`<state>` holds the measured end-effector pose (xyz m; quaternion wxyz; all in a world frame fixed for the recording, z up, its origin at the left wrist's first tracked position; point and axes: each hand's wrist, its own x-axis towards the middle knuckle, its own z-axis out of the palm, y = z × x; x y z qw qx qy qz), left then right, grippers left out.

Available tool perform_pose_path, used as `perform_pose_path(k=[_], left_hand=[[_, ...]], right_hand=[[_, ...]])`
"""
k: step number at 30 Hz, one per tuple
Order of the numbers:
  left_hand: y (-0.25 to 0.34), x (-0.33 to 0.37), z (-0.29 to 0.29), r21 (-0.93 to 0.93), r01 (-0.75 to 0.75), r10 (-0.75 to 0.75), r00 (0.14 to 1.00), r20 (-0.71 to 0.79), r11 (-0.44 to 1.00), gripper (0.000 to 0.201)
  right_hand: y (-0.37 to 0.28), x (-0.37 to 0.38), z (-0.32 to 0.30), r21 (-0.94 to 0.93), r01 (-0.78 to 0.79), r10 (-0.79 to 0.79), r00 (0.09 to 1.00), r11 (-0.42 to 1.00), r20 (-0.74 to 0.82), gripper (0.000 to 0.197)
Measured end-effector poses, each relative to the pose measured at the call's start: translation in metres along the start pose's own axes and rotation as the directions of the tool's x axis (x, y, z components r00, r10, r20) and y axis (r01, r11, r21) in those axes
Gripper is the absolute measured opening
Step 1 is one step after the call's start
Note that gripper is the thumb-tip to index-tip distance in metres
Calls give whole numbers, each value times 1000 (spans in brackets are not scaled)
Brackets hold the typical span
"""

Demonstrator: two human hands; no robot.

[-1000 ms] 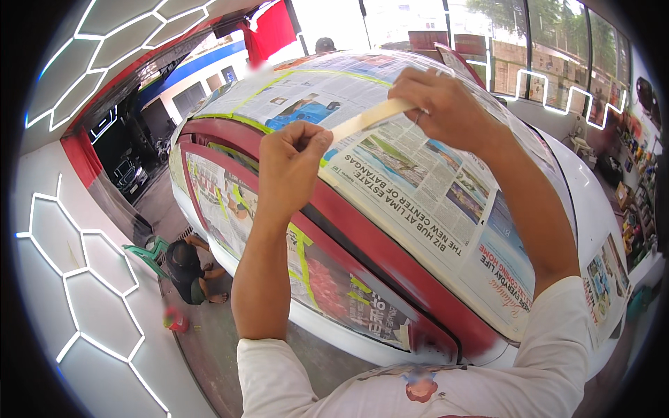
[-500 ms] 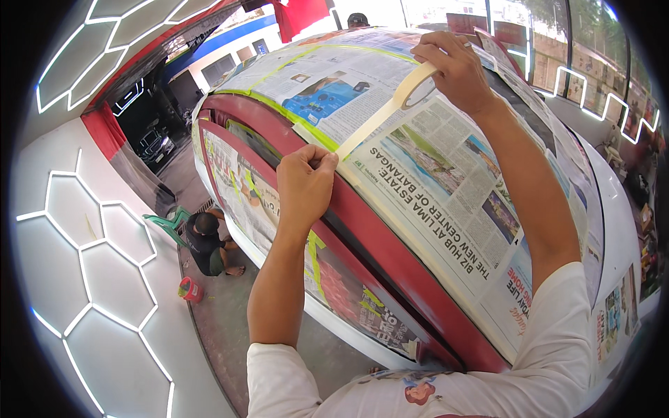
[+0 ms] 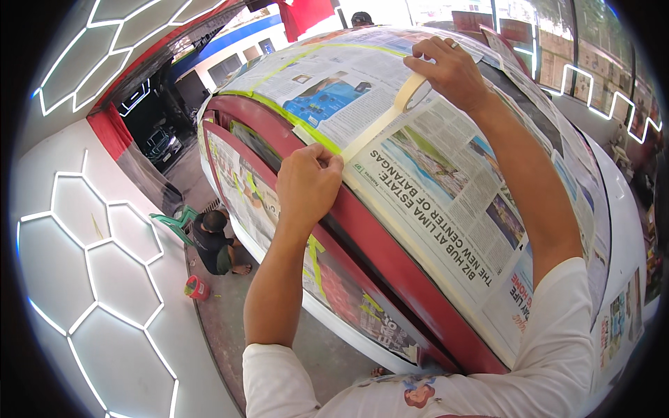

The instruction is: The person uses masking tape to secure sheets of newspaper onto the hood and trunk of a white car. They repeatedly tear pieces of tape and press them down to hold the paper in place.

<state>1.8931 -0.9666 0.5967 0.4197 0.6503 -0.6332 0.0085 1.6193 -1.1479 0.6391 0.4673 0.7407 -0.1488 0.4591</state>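
My left hand [image 3: 309, 180] is closed in a pinch at the edge of the car's roof, holding the free end of a pale masking tape strip [image 3: 371, 134]. That strip runs up along the margin of a newspaper sheet [image 3: 435, 202] to the masking tape roll [image 3: 414, 93]. My right hand [image 3: 451, 73] grips the roll over the far part of the roof, fingers curled at its upper side. Yellow-green tape [image 3: 293, 120] borders the neighbouring newspaper sheet [image 3: 331, 94]. Beside my left hand runs the dull red roof rail [image 3: 390, 237]. Whether the strip's middle touches the paper I cannot tell.
Newspaper also covers the car's side windows [image 3: 341, 289]. Down on the left, a person [image 3: 212, 244] sits low beside the car, near a green chair [image 3: 178, 221] and a red bucket [image 3: 197, 287]. A white wall with hexagonal lights [image 3: 90, 237] stands at the left.
My right hand and the tape roll have shifted slightly left and down. My left hand still pinches the tape end, a little further right in the picture. The whole view has moved slightly.
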Motion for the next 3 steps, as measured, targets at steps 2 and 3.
perform_pose_path(k=[2,3], left_hand=[[1,-1,1,7,7,-7,1000,10,1000,21],[3,0,-2,32,32,-33,999,29,999,21]], right_hand=[[0,-2,2,-15,-3,3,1000,1000,18,20],[-1,-3,2,-22,-5,5,1000,1000,28,19]])
